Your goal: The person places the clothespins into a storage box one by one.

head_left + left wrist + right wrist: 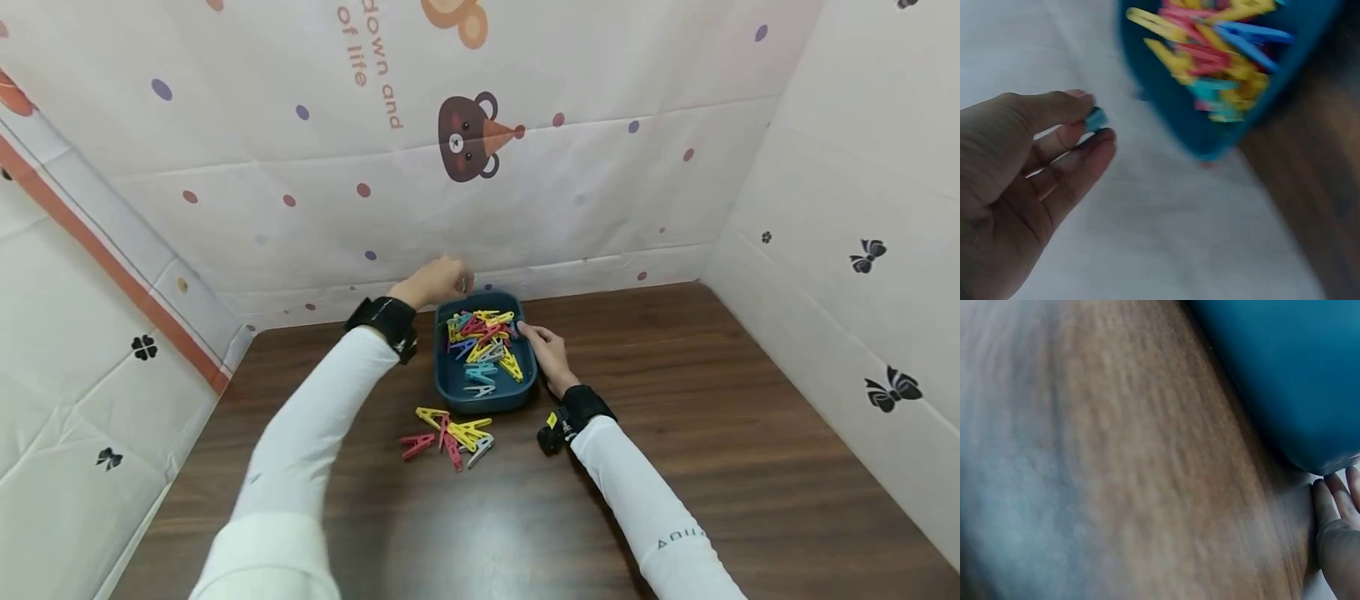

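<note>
My left hand (437, 282) is over the back left rim of a dark teal plastic basket (442, 367). Thumb and fingertips pinch a small teal clothespin (1095, 119), mostly hidden by the fingers. My right hand (550, 354) touches the basket's right side, and its fingers look fairly straight in the right wrist view. Inside the basket lies a heap of clothespins (487, 329) in yellow, red, blue, teal and grey. On the table before the basket is a small pile of clothespins: a yellow clothespin (468, 433), a red clothespin (418, 445) and a grey clothespin (481, 451) among them.
The basket stands near the back edge of a dark wooden table (675, 400). A white printed cloth (577, 200) rises behind the table, with more cloth (825, 333) along the right and left sides.
</note>
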Demonstrator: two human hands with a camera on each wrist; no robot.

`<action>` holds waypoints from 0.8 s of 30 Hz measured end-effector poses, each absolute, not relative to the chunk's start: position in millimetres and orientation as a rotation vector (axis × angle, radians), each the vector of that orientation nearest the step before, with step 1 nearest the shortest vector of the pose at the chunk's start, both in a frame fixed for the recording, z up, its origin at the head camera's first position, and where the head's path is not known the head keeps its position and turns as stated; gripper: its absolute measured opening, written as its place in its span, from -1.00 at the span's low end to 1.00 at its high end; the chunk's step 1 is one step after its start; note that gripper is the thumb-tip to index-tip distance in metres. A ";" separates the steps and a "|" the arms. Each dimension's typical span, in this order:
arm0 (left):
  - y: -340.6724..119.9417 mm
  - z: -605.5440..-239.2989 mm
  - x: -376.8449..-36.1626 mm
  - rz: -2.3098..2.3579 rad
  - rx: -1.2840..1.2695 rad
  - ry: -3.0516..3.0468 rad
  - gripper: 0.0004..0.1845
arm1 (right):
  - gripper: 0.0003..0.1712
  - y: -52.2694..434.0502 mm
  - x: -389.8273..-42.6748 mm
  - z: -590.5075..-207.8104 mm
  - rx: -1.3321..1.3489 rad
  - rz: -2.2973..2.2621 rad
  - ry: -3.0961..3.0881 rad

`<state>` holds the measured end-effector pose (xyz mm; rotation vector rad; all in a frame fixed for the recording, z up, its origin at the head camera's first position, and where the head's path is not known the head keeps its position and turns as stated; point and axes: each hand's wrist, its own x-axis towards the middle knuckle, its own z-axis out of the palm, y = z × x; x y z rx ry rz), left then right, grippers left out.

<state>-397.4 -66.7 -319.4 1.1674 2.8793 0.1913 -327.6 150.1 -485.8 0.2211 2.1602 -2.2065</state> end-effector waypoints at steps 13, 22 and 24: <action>-50.6 -387.8 -410.1 0.103 0.758 2.717 -0.78 | -0.32 131.8 -321.7 -491.7 0.218 -2.194 2.195; -58.0 -355.4 -406.8 0.022 0.925 2.847 -0.67 | -0.31 146.7 -328.2 -487.9 0.154 -2.190 2.216; -66.3 -342.4 -402.6 -0.003 0.956 2.892 -0.74 | -0.28 151.5 -330.3 -487.2 0.171 -2.194 2.215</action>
